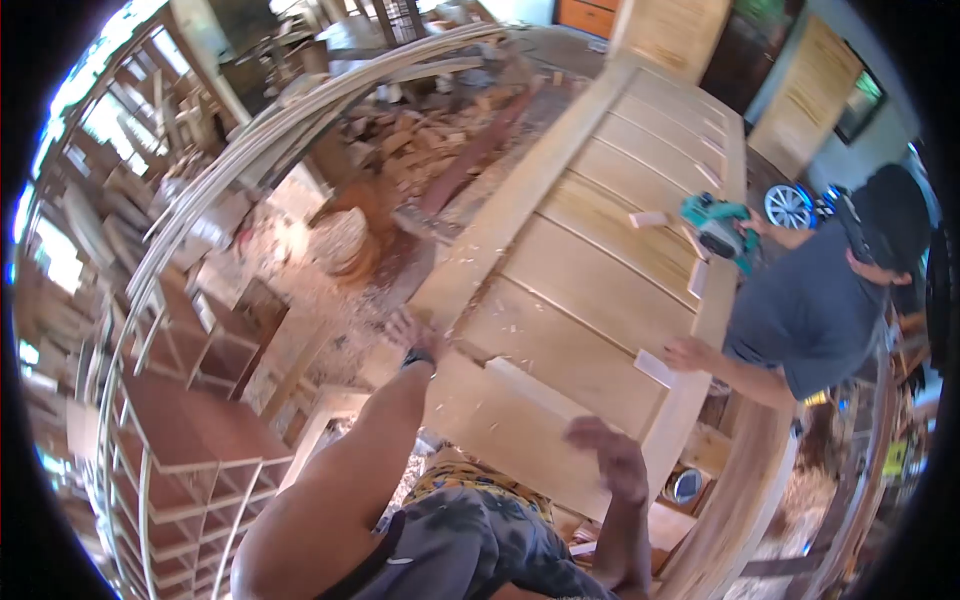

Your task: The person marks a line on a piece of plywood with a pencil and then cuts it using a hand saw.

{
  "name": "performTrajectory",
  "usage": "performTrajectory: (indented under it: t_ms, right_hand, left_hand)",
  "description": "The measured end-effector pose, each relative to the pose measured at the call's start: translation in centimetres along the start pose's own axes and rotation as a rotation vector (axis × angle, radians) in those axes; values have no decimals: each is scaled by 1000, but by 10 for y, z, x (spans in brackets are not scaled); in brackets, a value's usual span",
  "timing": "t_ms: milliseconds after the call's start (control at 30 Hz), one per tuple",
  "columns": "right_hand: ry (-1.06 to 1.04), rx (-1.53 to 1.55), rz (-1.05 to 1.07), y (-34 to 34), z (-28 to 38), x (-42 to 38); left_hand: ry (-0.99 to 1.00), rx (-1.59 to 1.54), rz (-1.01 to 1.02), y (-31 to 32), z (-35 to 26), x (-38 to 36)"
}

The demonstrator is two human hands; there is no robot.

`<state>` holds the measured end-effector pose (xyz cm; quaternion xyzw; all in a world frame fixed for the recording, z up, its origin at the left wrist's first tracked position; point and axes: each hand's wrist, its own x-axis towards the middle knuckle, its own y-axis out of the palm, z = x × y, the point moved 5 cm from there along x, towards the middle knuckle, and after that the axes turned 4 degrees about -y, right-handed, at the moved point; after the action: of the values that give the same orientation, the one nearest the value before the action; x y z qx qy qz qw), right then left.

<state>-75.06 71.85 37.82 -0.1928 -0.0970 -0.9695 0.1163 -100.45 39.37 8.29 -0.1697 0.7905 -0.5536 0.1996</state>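
A large pale wooden door (590,270) with several horizontal panels lies flat in front of me. My left hand (416,333) rests with fingers spread on the door's left edge; a dark band circles the wrist. My right hand (606,452) hovers open over the door's near end, blurred, holding nothing. A thin loose wood strip (535,386) lies on the panel between my hands.
A person in a grey shirt (810,310) stands at the door's right side, one hand on a teal power tool (718,228), the other (690,353) on the door's rail. Small wood blocks (648,218) sit on the door. Shavings (340,240) cover the floor; curved slats (300,110) and shelving (190,440) stand left.
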Motion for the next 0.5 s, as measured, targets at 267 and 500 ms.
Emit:
performTrajectory:
  t_ms: [267,500]
  right_hand:
    - [-380,621,831,156,121,79]
    - [-284,833,981,221,114,94]
  left_hand:
    - [64,-109,273,-73,7,-8]
    - [-44,-145,186,-83,203,-48]
